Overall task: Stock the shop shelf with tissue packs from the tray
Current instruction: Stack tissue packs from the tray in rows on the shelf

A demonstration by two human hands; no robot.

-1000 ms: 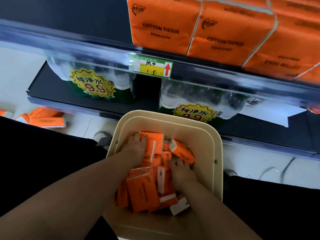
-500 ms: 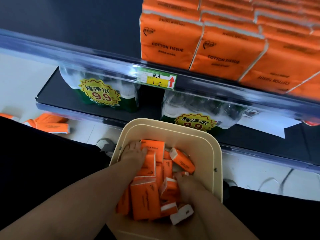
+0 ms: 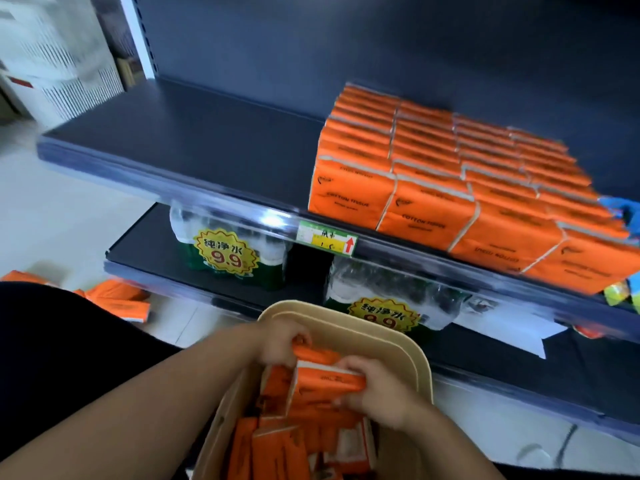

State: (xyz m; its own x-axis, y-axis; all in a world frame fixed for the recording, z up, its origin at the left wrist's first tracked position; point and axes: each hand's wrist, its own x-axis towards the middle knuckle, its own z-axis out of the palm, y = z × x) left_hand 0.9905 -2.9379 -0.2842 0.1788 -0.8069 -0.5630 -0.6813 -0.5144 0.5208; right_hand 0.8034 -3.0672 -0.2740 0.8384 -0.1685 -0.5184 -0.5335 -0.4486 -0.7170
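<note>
Tray (image 3: pixel 420 362) nearest to me, loose tissue packs (image 3: pixel 277 445) heaped in it at all angles. Both hands are down in the heap.

Left hand (image 3: pixel 280 341): fingers curled over the far end of a small bunch (image 3: pixel 325 379) of packs. Right hand (image 3: pixel 377 389): fingers and thumb curled round the bunch's right end. Number of packs in the bunch: blurred, cannot tell.

Handling, my estimate: packs are light, soft, film-wrapped, so probably slick against one another. A bunch pressed only at its ends may bow and shed its middle. Better to squeeze across the broad faces, thumb on one side and fingers on the other, and keep the bunch small. Not fragile; dented corners are the only cost.

Beyond the tray: spilled packs (image 3: pixel 117 299) on the floor to the left. Lower shelf (image 3: pixel 145 244) carries bottled water (image 3: pixel 225 251). Upper shelf (image 3: pixel 207 143), price tag (image 3: pixel 327 237) on its edge: stocked rows (image 3: pixel 433 174) fill the right half, the left half is bare. That gap looks like the destination.
</note>
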